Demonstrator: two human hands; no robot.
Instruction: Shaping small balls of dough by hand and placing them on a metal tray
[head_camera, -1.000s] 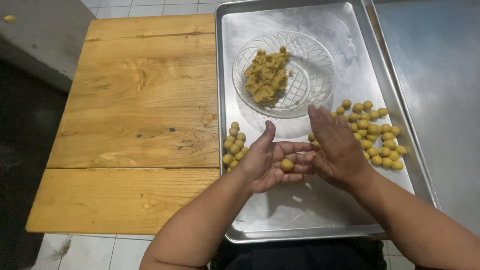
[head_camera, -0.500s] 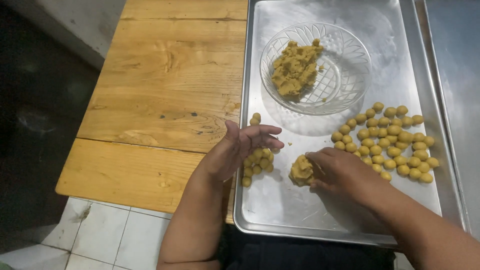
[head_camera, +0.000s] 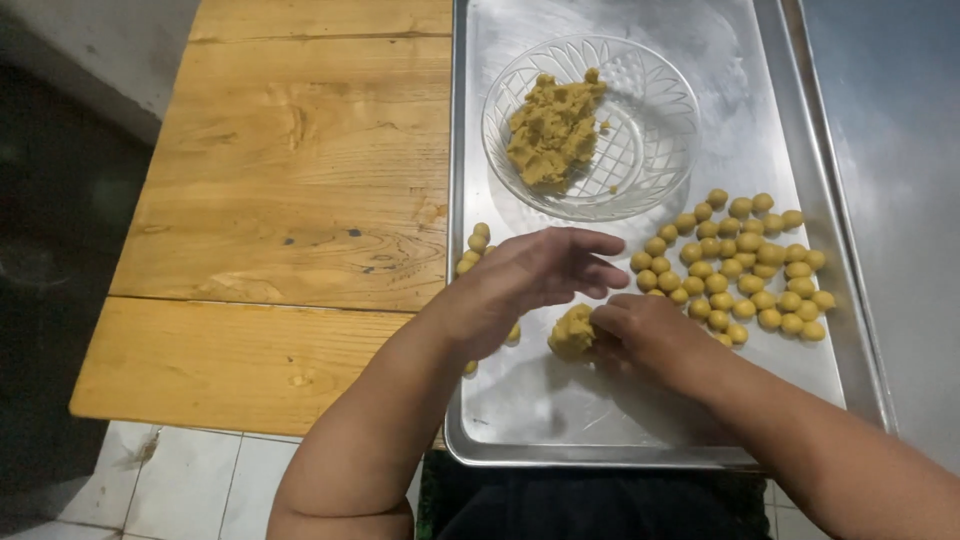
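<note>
**doughfan:** Moved a bit since half a second back: left hand (head_camera: 545, 270) slid rightward over the tray, fingers now spread and holding nothing, hovering just above the small pile of balls on the left (head_camera: 478, 240). Right hand (head_camera: 640, 325) curled shut on the dough lump (head_camera: 572, 332), pinching at its edge, lump resting on the bare metal near the middle of the baking tray (head_camera: 560, 440).

**tray_lurker:** Risky spot though, probably. Soft, crumbly-looking stuff, so could tear unevenly or smear onto the steel if pinched too hard. Left forearm hanging right over that small pile too, so could easily squash or scatter a few.

**doughfan:** Agreed. Also worth noting the big cluster of rolled balls (head_camera: 745, 265) just beside the right hand, close enough for a stray knuckle to send some rolling on that slick surface.

**tray_lurker:** Textures: yellowish-tan paste, grainy and matte; balls smooth and round, fairly uniform. Clear glass bowl (head_camera: 655, 100) with a cut leaf pattern, more of the same paste heaped inside (head_camera: 550, 130). Tray shiny, scuffed, with a raised rim.

**doughfan:** Wooden counter (head_camera: 290, 180) to the left, knotty planks, warm finish.
</note>
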